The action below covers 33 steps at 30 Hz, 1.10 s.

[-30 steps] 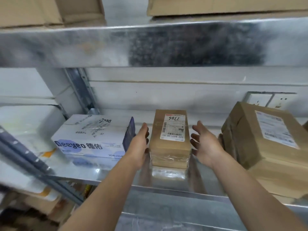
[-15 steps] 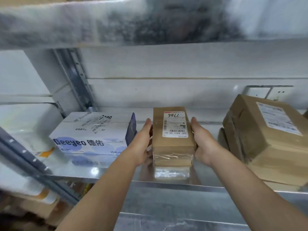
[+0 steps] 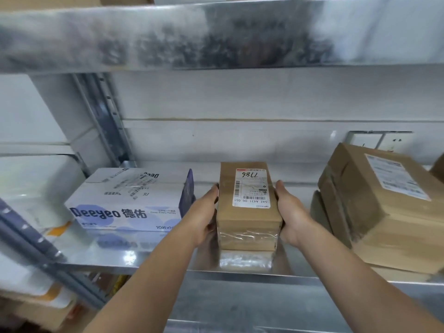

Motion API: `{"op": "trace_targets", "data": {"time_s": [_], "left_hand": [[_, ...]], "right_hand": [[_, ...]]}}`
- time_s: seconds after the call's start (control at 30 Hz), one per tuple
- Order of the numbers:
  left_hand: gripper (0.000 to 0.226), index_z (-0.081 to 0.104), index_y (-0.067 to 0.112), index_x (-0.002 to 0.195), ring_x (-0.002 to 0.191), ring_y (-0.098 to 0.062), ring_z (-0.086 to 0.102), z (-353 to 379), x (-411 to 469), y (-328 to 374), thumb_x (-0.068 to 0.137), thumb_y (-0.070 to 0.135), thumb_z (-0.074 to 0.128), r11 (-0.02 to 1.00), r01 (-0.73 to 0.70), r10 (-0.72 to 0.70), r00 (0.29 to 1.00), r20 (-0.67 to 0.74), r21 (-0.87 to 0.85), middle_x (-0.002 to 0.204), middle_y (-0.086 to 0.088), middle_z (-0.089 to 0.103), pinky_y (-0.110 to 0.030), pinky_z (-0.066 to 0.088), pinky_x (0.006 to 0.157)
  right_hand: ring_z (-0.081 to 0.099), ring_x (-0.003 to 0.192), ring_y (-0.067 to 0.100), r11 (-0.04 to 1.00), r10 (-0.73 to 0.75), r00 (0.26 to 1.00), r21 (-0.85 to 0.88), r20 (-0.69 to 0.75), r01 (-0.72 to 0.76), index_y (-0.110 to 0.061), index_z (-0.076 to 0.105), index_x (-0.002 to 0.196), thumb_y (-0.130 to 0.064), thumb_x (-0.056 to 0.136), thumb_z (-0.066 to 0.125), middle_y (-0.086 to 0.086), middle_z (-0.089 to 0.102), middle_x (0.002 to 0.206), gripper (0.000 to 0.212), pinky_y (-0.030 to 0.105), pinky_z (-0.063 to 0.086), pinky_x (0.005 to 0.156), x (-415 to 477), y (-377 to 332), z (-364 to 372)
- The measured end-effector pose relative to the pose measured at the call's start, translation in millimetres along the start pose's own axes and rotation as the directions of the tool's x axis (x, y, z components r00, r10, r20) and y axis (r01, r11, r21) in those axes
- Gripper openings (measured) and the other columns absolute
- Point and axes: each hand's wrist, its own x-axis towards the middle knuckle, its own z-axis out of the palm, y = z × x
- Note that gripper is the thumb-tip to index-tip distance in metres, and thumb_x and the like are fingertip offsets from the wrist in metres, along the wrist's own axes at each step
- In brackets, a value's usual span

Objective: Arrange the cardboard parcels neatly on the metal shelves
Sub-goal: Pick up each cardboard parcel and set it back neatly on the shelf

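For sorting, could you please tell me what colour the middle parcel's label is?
The label is white, red-edged; head view.

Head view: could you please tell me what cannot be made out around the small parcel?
All head view.
- Small parcel: side faces, hidden by left hand and right hand.
- Large parcel: cut off by right edge; label blurred.
- Upper shelf: contents above the top edge.
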Motion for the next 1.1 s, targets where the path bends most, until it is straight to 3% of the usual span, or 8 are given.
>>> {"op": "trace_targets", "data": {"time_s": [0.1, 0.33, 0.47, 0.77, 0.83, 0.93, 1.07, 1.1], "left_hand": [[0.041, 0.074, 0.02, 0.094, 0.063, -0.01, 0.074, 6.0, -4.3, -2.1, 0.103, 0.051, 0.049, 1.0, -0.013, 0.012, 0.999, 0.04, 0.002, 0.076, 0.004, 0.078, -0.028, 0.052, 0.063], [0.043, 0.075, 0.025, 0.103, 0.098, -0.018, 0.073, 8.9, -10.8, 11.7, 0.103, 0.056, 0.045, 1.0, -0.028, 0.029, 0.999, 0.046, -0.003, 0.096, 0.003, 0.08, -0.033, 0.054, 0.088], [0.043, 0.074, 0.025, 0.102, 0.1, -0.019, 0.073, 10.2, -12.6, 16.0, 0.104, 0.055, 0.043, 0.999, -0.037, 0.037, 0.999, 0.04, -0.007, 0.094, 0.004, 0.08, -0.036, 0.052, 0.098], [0.04, 0.074, 0.031, 0.109, 0.101, -0.016, 0.073, 7.6, -12.6, 16.4, 0.105, 0.055, 0.042, 0.998, -0.06, 0.061, 0.996, 0.059, -0.024, 0.096, 0.007, 0.08, -0.038, 0.051, 0.103], [0.039, 0.074, 0.032, 0.111, 0.103, -0.016, 0.073, 6.2, -11.8, 17.0, 0.104, 0.055, 0.043, 0.997, -0.072, 0.074, 0.994, 0.078, -0.018, 0.098, 0.007, 0.079, -0.038, 0.051, 0.104], [0.037, 0.075, 0.028, 0.108, 0.086, -0.012, 0.076, 6.5, -15.7, 20.1, 0.105, 0.05, 0.046, 0.994, -0.109, 0.11, 0.988, 0.104, -0.023, 0.093, 0.006, 0.08, -0.032, 0.055, 0.084], [0.033, 0.068, 0.042, 0.124, 0.107, -0.014, 0.07, 1.8, -15.6, 21.9, 0.108, 0.041, 0.039, 0.977, -0.214, 0.213, 0.97, 0.116, -0.003, 0.113, 0.009, 0.076, -0.037, 0.052, 0.095], [0.032, 0.066, 0.044, 0.124, 0.103, -0.013, 0.069, 0.2, -16.2, 22.3, 0.108, 0.039, 0.038, 0.972, -0.236, 0.236, 0.966, 0.101, -0.015, 0.115, 0.01, 0.075, -0.035, 0.051, 0.089]], "right_hand": [[0.075, 0.087, 0.033, 0.999, 0.013, 1.0, 0.038, 0.026, -0.014, -0.016, 0.073, 0.105, -0.06, 0.104, 0.039, 0.012, 0.079, 0.092, 0.055, 0.045, 0.06, 0.083, 0.9, 1.1, 3.5], [0.075, 0.08, 0.028, 0.998, -0.001, 1.0, 0.061, 0.032, -0.001, -0.018, 0.072, 0.105, -0.06, 0.104, 0.038, 0.007, 0.08, 0.084, 0.054, 0.041, 0.06, 0.075, 5.3, -5.7, 0.0], [0.076, 0.087, 0.03, 0.997, 0.003, 0.999, 0.071, 0.042, -0.006, -0.018, 0.072, 0.11, -0.062, 0.104, 0.038, 0.008, 0.08, 0.09, 0.056, 0.044, 0.06, 0.08, 8.0, -6.8, 0.6], [0.076, 0.078, 0.028, 0.997, -0.003, 0.998, 0.072, 0.057, -0.001, -0.018, 0.072, 0.106, -0.061, 0.105, 0.036, 0.008, 0.08, 0.087, 0.056, 0.041, 0.059, 0.069, 11.4, -7.7, 2.8], [0.076, 0.082, 0.03, 0.998, -0.011, 0.998, 0.066, 0.063, 0.006, -0.017, 0.072, 0.105, -0.06, 0.105, 0.037, 0.008, 0.08, 0.088, 0.056, 0.043, 0.06, 0.072, 10.0, -8.9, 4.3], [0.076, 0.09, 0.031, 0.998, -0.037, 0.997, 0.046, 0.067, 0.034, -0.015, 0.073, 0.106, -0.059, 0.105, 0.038, 0.009, 0.08, 0.091, 0.056, 0.047, 0.06, 0.087, 9.2, -9.0, 4.7], [0.074, 0.099, 0.026, 0.997, -0.074, 0.991, -0.01, 0.114, 0.076, -0.017, 0.074, 0.107, -0.052, 0.106, 0.042, 0.003, 0.081, 0.093, 0.047, 0.047, 0.055, 0.1, 9.1, -7.5, 1.1], [0.074, 0.1, 0.025, 0.996, -0.083, 0.989, -0.006, 0.126, 0.084, -0.018, 0.074, 0.11, -0.05, 0.107, 0.044, 0.002, 0.081, 0.096, 0.044, 0.048, 0.054, 0.102, 8.7, -7.9, -0.1]]}}
